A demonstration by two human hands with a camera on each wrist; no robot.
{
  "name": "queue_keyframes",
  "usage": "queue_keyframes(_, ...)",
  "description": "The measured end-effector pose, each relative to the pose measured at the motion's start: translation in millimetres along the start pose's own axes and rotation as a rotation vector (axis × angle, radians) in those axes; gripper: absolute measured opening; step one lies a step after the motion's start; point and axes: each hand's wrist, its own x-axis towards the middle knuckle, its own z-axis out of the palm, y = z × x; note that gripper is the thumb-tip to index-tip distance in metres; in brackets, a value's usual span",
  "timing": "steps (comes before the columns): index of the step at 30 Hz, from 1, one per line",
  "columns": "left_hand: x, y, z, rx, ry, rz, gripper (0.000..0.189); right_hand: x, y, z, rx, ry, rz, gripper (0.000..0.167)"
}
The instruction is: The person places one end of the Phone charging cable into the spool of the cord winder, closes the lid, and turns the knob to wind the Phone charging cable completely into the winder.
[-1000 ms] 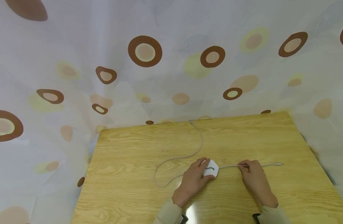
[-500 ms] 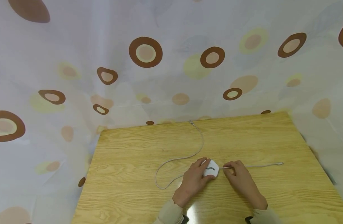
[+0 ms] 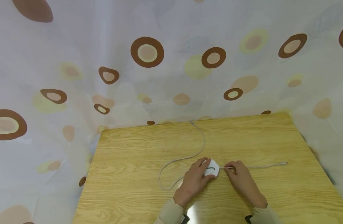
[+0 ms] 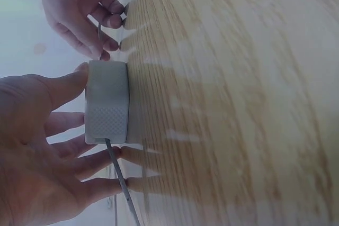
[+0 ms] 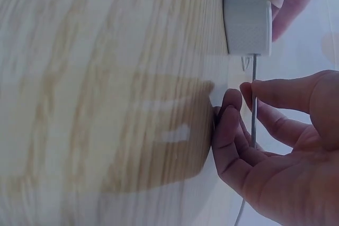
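Observation:
In the head view my left hand (image 3: 194, 179) grips a white hexagonal cable case (image 3: 212, 169) with a dark wavy mark on top, fingers and thumb on its sides. A thin grey-white cable (image 3: 265, 167) comes out of the case's two opposite sides. My right hand (image 3: 241, 179) pinches this cable just right of the case. In the left wrist view the case (image 4: 107, 99) rests on its flat base, a cable (image 4: 123, 178) leaving its textured side. The right wrist view has the cable (image 5: 254, 109) between my right thumb and index finger, the other fingers curled near the tabletop.
The wood-grain table (image 3: 132, 146) meets a patterned wall covering (image 3: 171, 77) at its back edge. Leftward, the cable loops across the table, and its metal-tipped plug (image 3: 191, 122) lies at that edge. The other connector (image 3: 283, 163) lies on the right side.
My right hand has moved left along the cable, close to the case. The cable's right connector has shifted slightly right, and the left loop is a little smaller. My left hand keeps its place.

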Motion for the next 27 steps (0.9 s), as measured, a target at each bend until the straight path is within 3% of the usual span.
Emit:
queue_keyframes(16, -1.8, -4.9, -8.1, -0.073, -0.083, -0.046, 0.067, -2.7, 9.4, -9.0, 0.019, -0.028, 0.042, 0.021)
queue_keyframes(27, -2.2, -4.6, -8.2, -0.074, -0.080, -0.036, 0.066, -4.6, 6.8, 0.2, 0.020, -0.028, -0.022, 0.023)
